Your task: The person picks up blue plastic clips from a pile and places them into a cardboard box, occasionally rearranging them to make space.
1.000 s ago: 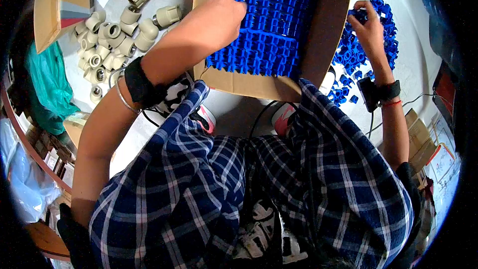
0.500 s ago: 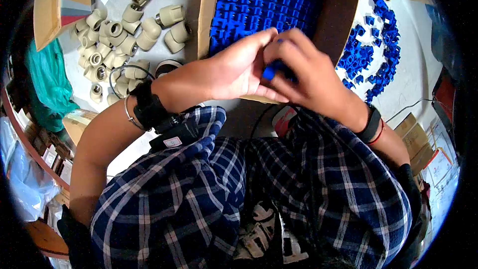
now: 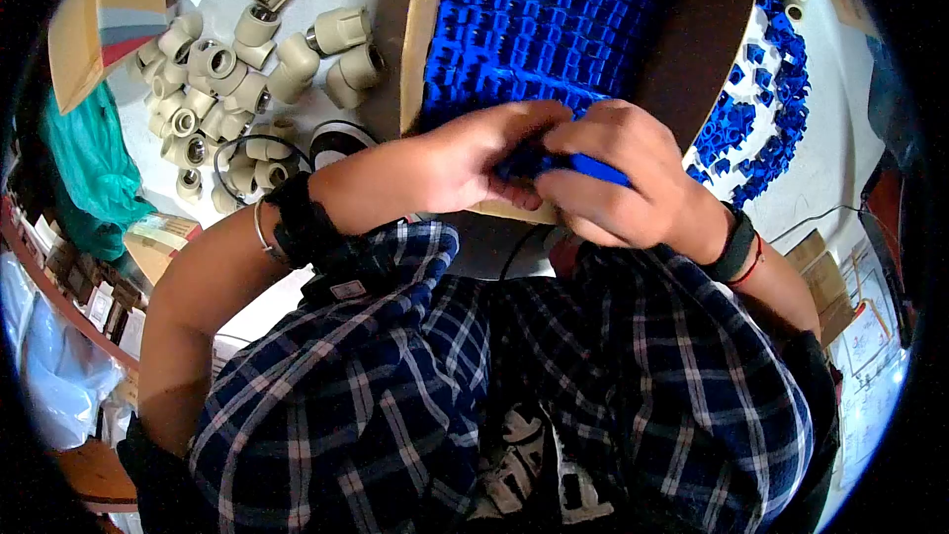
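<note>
My left hand (image 3: 465, 158) and my right hand (image 3: 628, 173) meet over the near edge of a cardboard box (image 3: 413, 49). Between the left fingers sits a small blue plastic clip (image 3: 518, 164), partly hidden by the hands. Another blue plastic piece (image 3: 593, 170) shows among my right fingers, which are curled round it. Inside the box, blue plastic clips (image 3: 534, 20) lie in tight rows just beyond my fingertips.
Beige pipe elbows (image 3: 297, 69) are heaped on the floor at the left. Loose blue clips (image 3: 781, 89) lie scattered right of the box. A green plastic bag (image 3: 94, 173) hangs at the far left. A thin black cable (image 3: 825, 215) crosses at the right.
Both hands have come lower and closer to me, and the right fingers have closed further round the blue pieces. The view has shifted slightly, so the box appears farther right.
</note>
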The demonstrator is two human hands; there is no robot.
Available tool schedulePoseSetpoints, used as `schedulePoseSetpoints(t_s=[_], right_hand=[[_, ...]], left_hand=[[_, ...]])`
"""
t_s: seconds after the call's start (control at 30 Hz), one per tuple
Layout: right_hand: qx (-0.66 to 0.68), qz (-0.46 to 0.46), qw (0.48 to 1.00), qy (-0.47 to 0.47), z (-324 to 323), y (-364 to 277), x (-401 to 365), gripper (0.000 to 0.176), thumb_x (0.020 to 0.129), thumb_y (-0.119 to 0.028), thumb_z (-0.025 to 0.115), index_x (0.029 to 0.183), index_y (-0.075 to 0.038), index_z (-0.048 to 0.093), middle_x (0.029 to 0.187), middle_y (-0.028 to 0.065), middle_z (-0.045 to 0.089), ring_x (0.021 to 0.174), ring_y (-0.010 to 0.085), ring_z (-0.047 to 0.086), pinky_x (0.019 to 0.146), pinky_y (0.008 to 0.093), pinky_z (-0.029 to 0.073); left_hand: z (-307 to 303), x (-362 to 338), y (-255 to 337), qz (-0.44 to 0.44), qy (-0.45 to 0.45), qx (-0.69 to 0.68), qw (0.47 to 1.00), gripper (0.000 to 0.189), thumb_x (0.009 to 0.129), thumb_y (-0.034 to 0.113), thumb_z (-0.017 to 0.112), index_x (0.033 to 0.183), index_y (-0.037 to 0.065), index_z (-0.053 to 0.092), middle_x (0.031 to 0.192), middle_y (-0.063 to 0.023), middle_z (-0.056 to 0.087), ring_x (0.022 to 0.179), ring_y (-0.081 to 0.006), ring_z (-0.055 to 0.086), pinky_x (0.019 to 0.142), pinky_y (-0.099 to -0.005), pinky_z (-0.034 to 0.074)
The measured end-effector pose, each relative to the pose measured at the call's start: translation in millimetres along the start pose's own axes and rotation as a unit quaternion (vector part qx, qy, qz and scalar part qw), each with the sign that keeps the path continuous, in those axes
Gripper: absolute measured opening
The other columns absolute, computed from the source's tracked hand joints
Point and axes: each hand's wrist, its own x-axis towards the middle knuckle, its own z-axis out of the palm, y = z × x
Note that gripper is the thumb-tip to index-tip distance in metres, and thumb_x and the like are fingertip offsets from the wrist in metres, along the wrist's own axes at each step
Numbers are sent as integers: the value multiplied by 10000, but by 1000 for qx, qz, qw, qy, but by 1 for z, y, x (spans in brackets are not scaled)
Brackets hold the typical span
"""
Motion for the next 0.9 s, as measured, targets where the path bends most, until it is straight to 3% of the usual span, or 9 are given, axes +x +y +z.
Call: schedulePoseSetpoints(t_s=[0.07,0.2,0.43,0.63,0.7,0.8,0.83,0.87,0.9], right_hand=[[13,94,994,57,5,4,10,148,720,-60,603,868,-55,597,879,118,572,733,267,575,660,350,483],[168,310,935,30,19,14,13,106,759,4,537,863,-11,550,816,135,564,771,299,590,691,347,487],[137,93,985,-41,14,12,11,150,690,-71,576,839,-72,557,791,96,507,659,265,548,580,349,480],[86,-58,986,-132,10,16,9,135,700,-197,618,800,-144,545,826,44,505,694,222,534,583,320,478],[134,-52,984,-108,9,16,11,136,709,-218,638,768,-135,548,804,42,500,692,220,530,580,308,470],[66,-34,996,-41,4,16,8,129,719,-203,653,742,-125,553,775,42,487,689,210,525,568,315,462],[66,-33,996,-41,6,18,10,129,719,-203,653,742,-125,553,775,42,487,689,210,525,568,315,462],[22,72,996,-41,11,22,13,119,736,-187,638,786,-108,565,773,69,514,687,248,545,564,349,465],[-23,176,983,-41,15,26,18,121,753,-170,624,831,-91,576,770,96,540,685,287,565,559,384,467]], left_hand=[[0,3,4,-67,-34,115,990,318,955,358,461,1000,70,589,805,-40,623,622,-145,576,577,-258,492],[6,5,11,-96,-8,205,974,280,929,329,466,959,76,582,780,-46,612,639,-134,569,572,-259,488],[-23,-4,1,-29,-108,-90,990,267,893,252,601,1075,57,588,1021,-86,634,919,-173,621,812,-326,509],[-22,-14,17,101,-134,323,931,651,844,125,663,1386,23,318,1295,-109,483,1215,-234,473,1044,-388,368],[-23,-13,11,54,-109,290,949,541,874,177,645,1333,25,403,1241,-103,531,1158,-210,519,992,-378,427],[-24,3,-6,111,-153,26,982,378,924,264,579,1213,28,515,1087,-89,615,994,-191,610,857,-347,514],[-17,3,1,13,-113,10,993,325,938,293,548,1130,32,556,1010,-78,635,898,-180,629,775,-324,528],[-12,3,5,-84,-71,-5,994,314,951,323,518,1047,35,596,932,-68,655,803,-170,649,693,-302,541],[-8,4,6,-42,-78,69,994,296,948,302,508,975,27,614,875,-68,652,729,-169,649,636,-283,527]])
